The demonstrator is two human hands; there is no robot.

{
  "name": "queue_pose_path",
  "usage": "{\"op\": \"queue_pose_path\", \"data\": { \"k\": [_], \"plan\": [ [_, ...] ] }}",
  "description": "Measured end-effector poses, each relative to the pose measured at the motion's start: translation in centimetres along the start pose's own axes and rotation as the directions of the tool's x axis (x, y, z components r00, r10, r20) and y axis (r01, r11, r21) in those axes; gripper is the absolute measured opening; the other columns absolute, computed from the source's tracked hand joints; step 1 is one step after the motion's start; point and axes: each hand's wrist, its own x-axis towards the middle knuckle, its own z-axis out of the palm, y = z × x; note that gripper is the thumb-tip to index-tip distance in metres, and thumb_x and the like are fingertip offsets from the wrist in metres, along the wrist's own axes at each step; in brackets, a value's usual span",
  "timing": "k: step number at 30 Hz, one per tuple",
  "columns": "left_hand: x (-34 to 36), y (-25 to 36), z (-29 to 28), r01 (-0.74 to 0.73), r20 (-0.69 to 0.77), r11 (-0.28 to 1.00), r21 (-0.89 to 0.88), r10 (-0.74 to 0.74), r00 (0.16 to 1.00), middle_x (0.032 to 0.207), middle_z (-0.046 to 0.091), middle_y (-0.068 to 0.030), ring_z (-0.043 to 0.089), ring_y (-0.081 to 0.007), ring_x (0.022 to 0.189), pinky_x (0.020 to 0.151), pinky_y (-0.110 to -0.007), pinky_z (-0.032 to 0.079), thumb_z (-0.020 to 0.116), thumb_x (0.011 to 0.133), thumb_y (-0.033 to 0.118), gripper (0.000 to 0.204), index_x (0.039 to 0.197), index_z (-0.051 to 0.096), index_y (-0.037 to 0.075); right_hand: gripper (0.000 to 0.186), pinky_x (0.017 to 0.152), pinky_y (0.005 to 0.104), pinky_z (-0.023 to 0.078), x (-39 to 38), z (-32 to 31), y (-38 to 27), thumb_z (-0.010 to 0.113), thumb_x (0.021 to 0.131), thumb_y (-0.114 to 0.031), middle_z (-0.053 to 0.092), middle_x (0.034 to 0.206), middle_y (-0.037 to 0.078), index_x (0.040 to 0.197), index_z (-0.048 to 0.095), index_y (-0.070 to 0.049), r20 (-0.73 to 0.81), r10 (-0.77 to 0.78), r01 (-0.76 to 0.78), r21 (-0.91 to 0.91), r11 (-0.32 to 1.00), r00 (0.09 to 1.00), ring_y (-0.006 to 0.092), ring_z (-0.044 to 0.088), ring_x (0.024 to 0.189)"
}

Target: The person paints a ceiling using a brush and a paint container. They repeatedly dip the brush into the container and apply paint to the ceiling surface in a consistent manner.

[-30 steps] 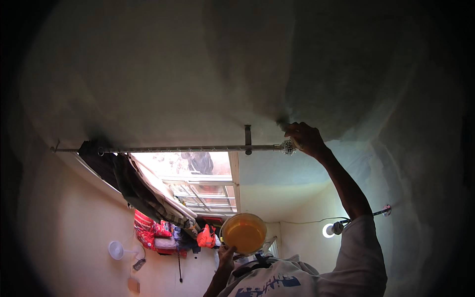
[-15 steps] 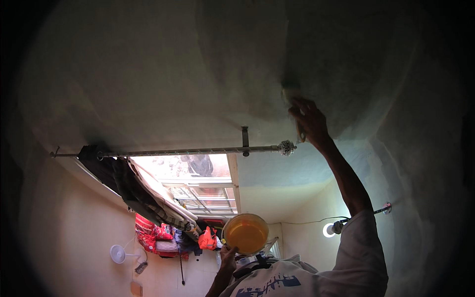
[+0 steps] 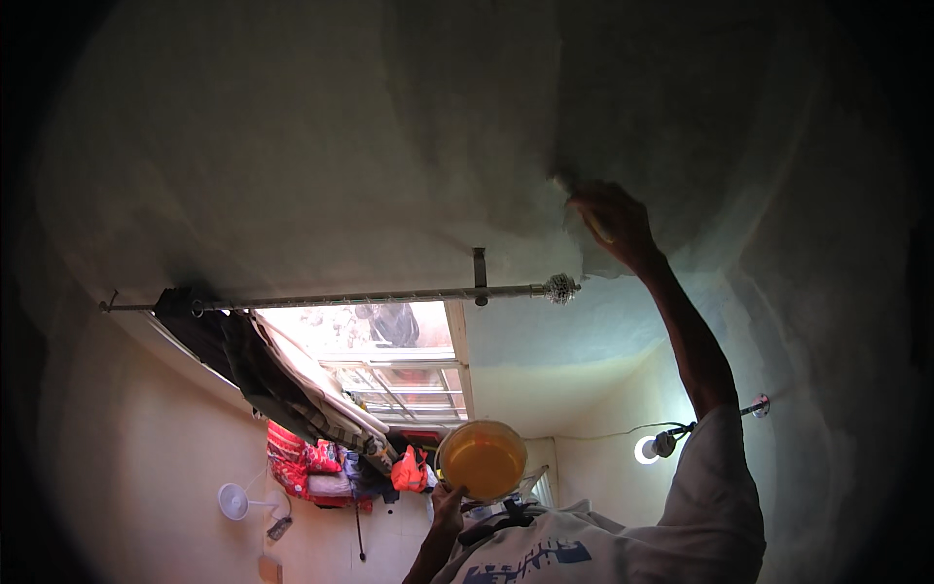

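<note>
My right hand is raised above the curtain rod, closed round a paint brush whose head is against the grey wall; the brush is blurred and partly hidden by my fingers. Low in the view, my left hand grips the rim of a round bucket with orange-yellow liquid inside. The darker patches on the wall surround the brush head.
A dark curtain hangs at the left end of the rod, beside a bright window. Red bedding, an orange bundle and a white fan lie beyond. A lit bulb is at the right.
My right hand and brush have moved up from beside the rod's end onto the wall above it, then shifted slightly. My left hand and the bucket have stayed nearly in place.
</note>
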Motion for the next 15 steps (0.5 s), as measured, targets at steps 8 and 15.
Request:
{"op": "queue_pose_path", "data": {
  "k": [8,15],
  "plan": [
    [-1.6,2.0,2.9,0.037,-0.101,0.999,-0.022,-0.039,0.994,0.078,0.061,-0.0028,0.064,-0.0143,0.071,0.066,-0.03,0.051,0.074,0.079,-0.001,0.022,0.088,0.055,0.005,0.032,0.089,0.035,0.057,0.5,-0.3,-1.7,0.067,0.084,-0.006,0.064,0.127,0.005,0.114,0.068,-0.019,-0.05,0.056,-0.059,-0.043,0.997,0.997,0.0251,0.063,0.111],
    [0.7,-0.8,-0.1,-0.003,-0.022,1.0,0.008,0.003,1.0,0.083,0.062,-0.0039,0.065,-0.0153,0.074,0.065,-0.031,0.053,0.075,0.08,0.001,0.025,0.092,0.055,0.006,0.038,0.076,0.0411,0.059,-8.0,5.2,-2.7,0.072,0.074,-0.007,0.06,0.129,0.0,0.109,0.063,-0.02,0.193,0.044,-0.033,-0.055,0.998,0.98,0.0244,0.06,0.11]
  ]
}}
